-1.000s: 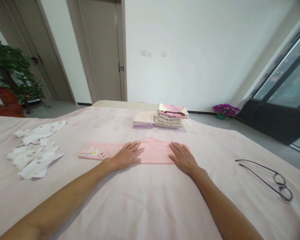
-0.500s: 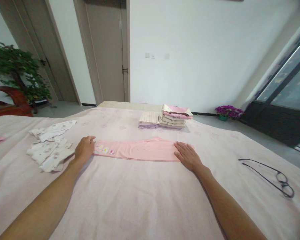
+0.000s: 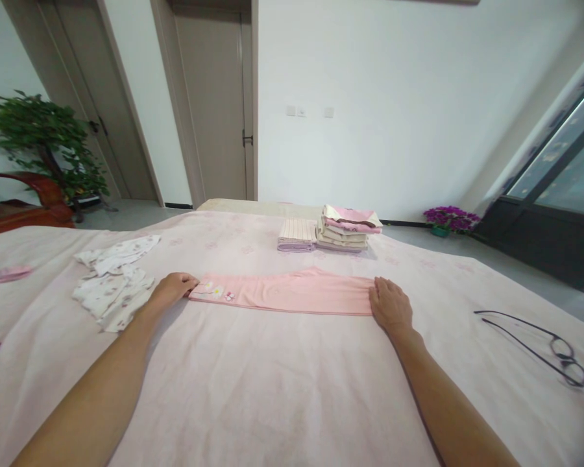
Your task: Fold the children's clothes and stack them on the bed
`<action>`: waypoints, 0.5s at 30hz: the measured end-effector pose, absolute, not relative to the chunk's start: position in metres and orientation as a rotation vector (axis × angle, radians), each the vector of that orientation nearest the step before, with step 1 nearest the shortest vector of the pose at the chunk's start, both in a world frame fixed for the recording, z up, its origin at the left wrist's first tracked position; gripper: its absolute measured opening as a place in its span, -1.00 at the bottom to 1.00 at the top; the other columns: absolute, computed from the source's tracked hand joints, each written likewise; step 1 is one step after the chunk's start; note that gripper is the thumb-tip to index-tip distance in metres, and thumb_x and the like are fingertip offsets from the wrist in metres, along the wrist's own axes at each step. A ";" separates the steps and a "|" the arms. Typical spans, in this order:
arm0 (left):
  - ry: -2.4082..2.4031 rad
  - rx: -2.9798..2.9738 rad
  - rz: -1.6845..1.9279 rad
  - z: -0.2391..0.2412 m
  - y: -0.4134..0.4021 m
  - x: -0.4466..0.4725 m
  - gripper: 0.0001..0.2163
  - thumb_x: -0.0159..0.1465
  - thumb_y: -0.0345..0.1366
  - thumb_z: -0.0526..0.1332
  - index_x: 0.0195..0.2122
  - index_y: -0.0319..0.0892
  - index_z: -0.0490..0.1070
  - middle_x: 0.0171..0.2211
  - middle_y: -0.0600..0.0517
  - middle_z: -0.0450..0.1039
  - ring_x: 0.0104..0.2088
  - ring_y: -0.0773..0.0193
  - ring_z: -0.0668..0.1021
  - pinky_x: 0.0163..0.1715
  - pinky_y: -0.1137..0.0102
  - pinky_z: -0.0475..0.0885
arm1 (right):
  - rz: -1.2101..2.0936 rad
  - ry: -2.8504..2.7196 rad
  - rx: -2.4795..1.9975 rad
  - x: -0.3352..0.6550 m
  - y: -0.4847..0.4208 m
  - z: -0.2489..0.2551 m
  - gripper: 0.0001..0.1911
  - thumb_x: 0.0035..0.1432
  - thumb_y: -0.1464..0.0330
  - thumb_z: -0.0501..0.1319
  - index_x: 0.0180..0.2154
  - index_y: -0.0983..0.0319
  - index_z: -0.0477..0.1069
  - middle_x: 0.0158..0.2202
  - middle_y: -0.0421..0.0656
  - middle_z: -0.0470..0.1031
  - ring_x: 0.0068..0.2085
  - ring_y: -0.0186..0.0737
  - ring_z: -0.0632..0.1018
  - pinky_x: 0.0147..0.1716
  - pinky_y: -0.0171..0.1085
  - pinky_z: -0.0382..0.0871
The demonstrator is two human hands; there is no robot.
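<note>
A pair of pink pants (image 3: 292, 293), folded lengthwise into a long strip, lies flat on the bedspread. White flowers decorate its left leg end. My left hand (image 3: 172, 288) pinches the hem at that end, thumb and fingers together. At the opposite, wider end, my right hand (image 3: 392, 305) has its fingers bent down over the edge of the fabric; the fingertips are partly hidden. Close behind my left hand lies a crumpled white printed garment (image 3: 114, 282).
Folded clothes (image 3: 348, 230) form a stack at the back, beside a striped folded garment (image 3: 296, 235). Eyeglasses (image 3: 562, 350) lie at the right on the pale pink bedspread (image 3: 282, 389). A small pink cloth (image 3: 7, 275) rests far left.
My right hand has slid right from lying flat on the pants to their right end, its fingers now bent. My left hand has closed on the hem. The view has shifted slightly left.
</note>
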State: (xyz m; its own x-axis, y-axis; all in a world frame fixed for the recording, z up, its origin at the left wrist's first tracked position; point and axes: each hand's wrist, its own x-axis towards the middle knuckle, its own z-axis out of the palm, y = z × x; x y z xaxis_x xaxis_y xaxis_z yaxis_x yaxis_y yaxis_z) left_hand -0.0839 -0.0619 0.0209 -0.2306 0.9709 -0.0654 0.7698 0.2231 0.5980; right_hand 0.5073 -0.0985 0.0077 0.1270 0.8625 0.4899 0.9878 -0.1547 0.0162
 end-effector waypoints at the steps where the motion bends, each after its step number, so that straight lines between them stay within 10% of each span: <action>1: 2.034 1.571 0.642 0.021 -0.062 -0.085 -0.67 0.09 -0.07 0.20 -0.31 -0.22 0.56 -0.53 -0.01 0.51 -0.52 0.23 0.46 -0.57 0.45 0.14 | -0.574 -1.761 -2.144 0.506 -0.099 0.009 -0.56 0.39 0.28 -0.05 0.17 0.32 0.30 0.16 0.08 0.41 0.15 0.00 0.39 0.10 -0.07 0.25; 15: 1.684 1.414 0.617 0.030 -0.066 -0.085 -0.55 -0.09 0.13 0.30 -0.45 -0.22 0.44 -0.68 0.15 0.13 -0.65 0.42 0.12 -0.60 0.45 -0.15 | -0.675 -1.548 -2.354 0.502 -0.110 0.016 -0.55 0.37 0.22 -0.05 0.11 0.29 0.40 -0.08 0.10 0.48 -0.04 0.13 0.46 -0.14 -0.06 0.31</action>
